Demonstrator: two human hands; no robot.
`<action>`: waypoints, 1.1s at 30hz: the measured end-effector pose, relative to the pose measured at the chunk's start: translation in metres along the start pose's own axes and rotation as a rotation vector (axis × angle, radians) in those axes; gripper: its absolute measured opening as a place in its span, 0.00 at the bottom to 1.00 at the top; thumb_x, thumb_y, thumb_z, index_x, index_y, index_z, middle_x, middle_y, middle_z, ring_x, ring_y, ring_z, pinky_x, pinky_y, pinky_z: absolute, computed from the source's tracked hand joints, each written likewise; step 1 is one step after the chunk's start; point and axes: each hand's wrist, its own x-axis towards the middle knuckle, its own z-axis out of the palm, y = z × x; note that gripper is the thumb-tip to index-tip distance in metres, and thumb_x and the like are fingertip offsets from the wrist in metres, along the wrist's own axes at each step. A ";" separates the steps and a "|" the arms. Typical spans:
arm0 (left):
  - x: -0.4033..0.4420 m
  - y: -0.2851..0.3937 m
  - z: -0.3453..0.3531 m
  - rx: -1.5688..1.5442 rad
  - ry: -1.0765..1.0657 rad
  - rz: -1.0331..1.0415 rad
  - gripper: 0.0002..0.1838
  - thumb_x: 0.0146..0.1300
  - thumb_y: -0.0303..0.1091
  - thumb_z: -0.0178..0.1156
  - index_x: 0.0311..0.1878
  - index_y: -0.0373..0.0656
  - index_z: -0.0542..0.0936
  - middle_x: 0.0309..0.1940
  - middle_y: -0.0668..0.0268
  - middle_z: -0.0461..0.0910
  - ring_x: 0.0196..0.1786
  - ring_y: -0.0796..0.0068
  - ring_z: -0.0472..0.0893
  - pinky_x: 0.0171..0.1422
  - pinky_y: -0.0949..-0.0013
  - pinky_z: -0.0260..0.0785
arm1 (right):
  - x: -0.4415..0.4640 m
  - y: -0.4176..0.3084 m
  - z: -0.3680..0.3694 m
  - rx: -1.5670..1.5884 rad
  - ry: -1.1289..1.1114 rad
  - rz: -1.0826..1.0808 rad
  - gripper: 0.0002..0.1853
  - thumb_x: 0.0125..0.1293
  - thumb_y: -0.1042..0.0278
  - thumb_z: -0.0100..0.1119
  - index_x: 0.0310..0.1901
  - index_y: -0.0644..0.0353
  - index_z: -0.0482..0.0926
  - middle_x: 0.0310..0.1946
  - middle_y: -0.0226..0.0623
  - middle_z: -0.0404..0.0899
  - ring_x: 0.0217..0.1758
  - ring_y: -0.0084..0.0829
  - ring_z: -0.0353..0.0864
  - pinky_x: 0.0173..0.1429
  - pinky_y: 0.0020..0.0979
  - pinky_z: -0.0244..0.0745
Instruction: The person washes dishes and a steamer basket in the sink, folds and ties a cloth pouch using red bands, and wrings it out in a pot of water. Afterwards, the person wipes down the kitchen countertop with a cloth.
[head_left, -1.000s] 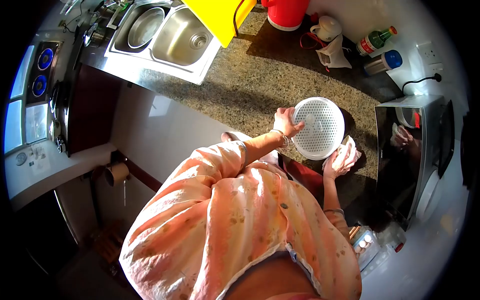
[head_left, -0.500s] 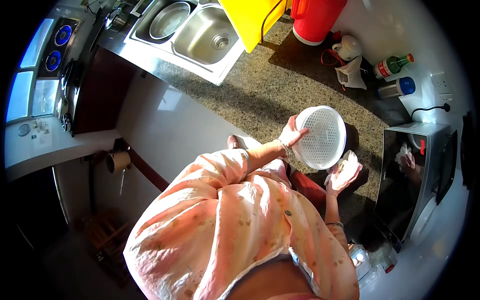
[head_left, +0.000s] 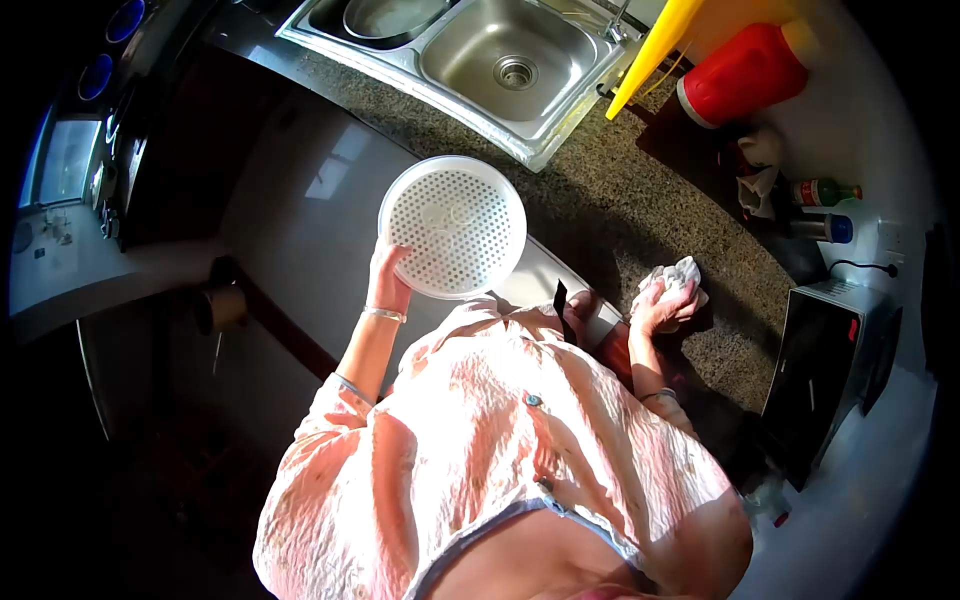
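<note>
A round white basket with a perforated bottom (head_left: 453, 228) is held by my left hand (head_left: 390, 275), whose thumb lies over the rim at the lower left. It hangs out past the counter edge, over the floor. My right hand (head_left: 662, 308) grips a crumpled white cloth (head_left: 683, 277) at the granite counter (head_left: 630, 195). Cloth bunches up around the fingers, and part of it shows beyond them.
A double steel sink (head_left: 512, 62) with a metal pan (head_left: 392, 16) stands at the top. A red jug (head_left: 745, 75), a green bottle (head_left: 826, 192), a blue-lidded container (head_left: 838, 229) and a microwave (head_left: 815, 370) line the right.
The basket has moved left in my left hand, off the counter and away from my right hand. My right hand with the cloth has come down toward the counter. The view has turned.
</note>
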 end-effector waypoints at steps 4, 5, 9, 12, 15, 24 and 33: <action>-0.013 0.058 -0.088 -0.039 0.182 0.116 0.27 0.53 0.30 0.56 0.59 0.37 0.69 0.51 0.59 0.76 0.53 0.64 0.77 0.57 0.59 0.70 | -0.017 -0.137 0.039 0.170 -0.056 -0.236 0.34 0.57 0.59 0.63 0.65 0.56 0.63 0.64 0.48 0.60 0.67 0.50 0.59 0.67 0.51 0.58; -0.011 0.067 -0.111 -0.073 0.207 0.116 0.27 0.53 0.28 0.55 0.59 0.38 0.69 0.51 0.60 0.75 0.53 0.65 0.76 0.57 0.60 0.70 | -0.023 -0.172 0.048 0.200 -0.111 -0.306 0.34 0.57 0.59 0.64 0.65 0.56 0.63 0.64 0.49 0.59 0.68 0.51 0.59 0.67 0.51 0.58; 0.011 0.088 -0.166 -0.150 0.320 0.184 0.24 0.53 0.30 0.55 0.56 0.38 0.71 0.49 0.60 0.76 0.52 0.63 0.76 0.55 0.59 0.70 | -0.055 -0.303 0.090 0.337 -0.242 -0.549 0.37 0.54 0.61 0.66 0.65 0.57 0.63 0.65 0.49 0.58 0.68 0.52 0.59 0.68 0.51 0.58; 0.034 0.088 -0.176 -0.210 0.344 0.227 0.23 0.53 0.29 0.55 0.55 0.38 0.72 0.48 0.60 0.76 0.52 0.63 0.76 0.55 0.59 0.70 | -0.056 -0.372 0.123 0.370 -0.269 -0.582 0.37 0.53 0.62 0.65 0.65 0.56 0.62 0.64 0.49 0.58 0.67 0.53 0.59 0.67 0.50 0.58; 0.052 0.101 -0.164 -0.231 0.356 0.218 0.21 0.54 0.30 0.55 0.54 0.38 0.72 0.47 0.60 0.76 0.51 0.64 0.76 0.56 0.60 0.69 | -0.046 -0.429 0.150 0.518 -0.291 -0.712 0.37 0.53 0.62 0.65 0.65 0.56 0.62 0.64 0.47 0.59 0.67 0.52 0.59 0.67 0.50 0.57; 0.111 0.152 -0.127 -0.188 0.430 0.229 0.26 0.56 0.30 0.57 0.59 0.38 0.68 0.51 0.61 0.75 0.53 0.66 0.76 0.57 0.61 0.70 | -0.037 -0.580 0.241 0.625 -0.517 -0.928 0.37 0.52 0.59 0.65 0.65 0.49 0.62 0.64 0.40 0.56 0.69 0.45 0.56 0.67 0.48 0.56; 0.153 0.208 -0.113 -0.321 0.575 0.187 0.13 0.56 0.32 0.59 0.45 0.42 0.76 0.44 0.64 0.78 0.49 0.67 0.77 0.55 0.60 0.70 | 0.027 -0.681 0.344 0.819 -0.563 -0.366 0.20 0.58 0.54 0.63 0.49 0.54 0.78 0.46 0.47 0.76 0.53 0.46 0.70 0.57 0.43 0.67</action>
